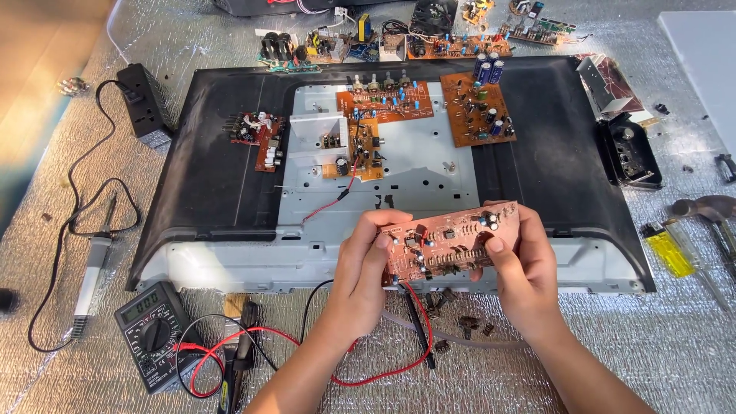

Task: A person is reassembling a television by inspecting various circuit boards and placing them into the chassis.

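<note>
Both hands grip one copper-brown circuit board (448, 241), held level above the near edge of an opened black television back (207, 169) that lies flat on the foil-covered counter (613, 345). The left hand (364, 268) is curled shut around the board's left end, thumb on top; the right hand (517, 264) is clamped on its right end, thumb pressing the component side. Inside the television shell lie several orange boards (383, 103). A multimeter (153, 330) with red and black leads sits near left, beside a soldering iron (92, 268).
</note>
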